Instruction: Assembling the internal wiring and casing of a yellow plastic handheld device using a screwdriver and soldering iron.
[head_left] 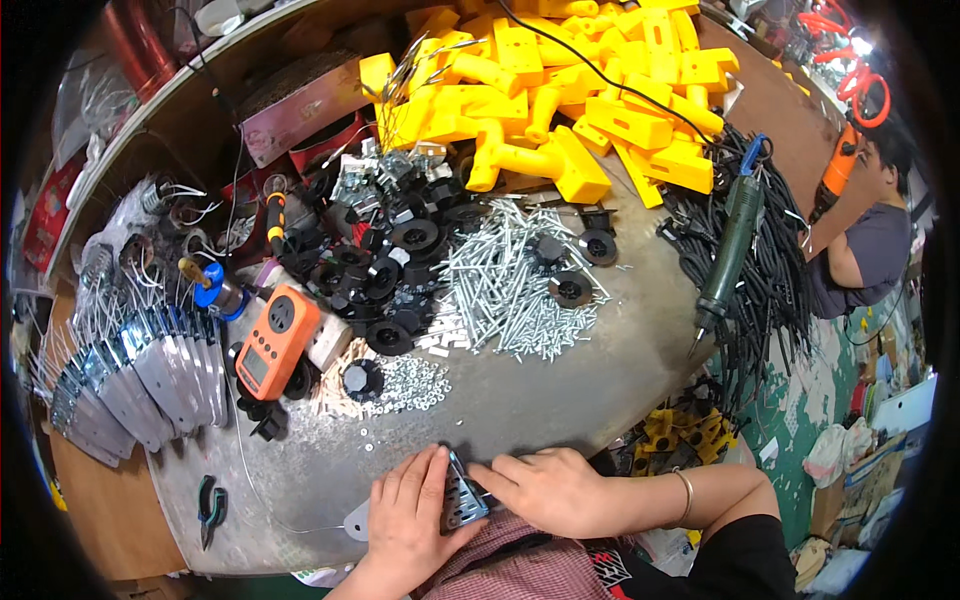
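Observation:
A perforated metal plate (pixel 463 503) with a shiny bluish folded edge is gripped in my left hand (pixel 408 515), near the front edge of the metal-topped table. Its flat grey end (pixel 357 522) sticks out on the left side of that hand, with a thin wire running off from it. My right hand (pixel 548 490) is closed at the plate's right edge, fingertips pinched together; whatever they hold is hidden. Small nuts and washers (pixel 412 384) lie scattered beyond my hands, beside a black round knob (pixel 362 380).
Long screws (pixel 510 275) are heaped mid-table, yellow plastic handles (pixel 560 90) behind. A green electric screwdriver (pixel 735 245) hangs at right before black cords (pixel 775 300). Pliers (pixel 210 510), an orange meter (pixel 279 342) and stacked metal plates (pixel 140 385) lie left. A person (pixel 870 240) sits far right.

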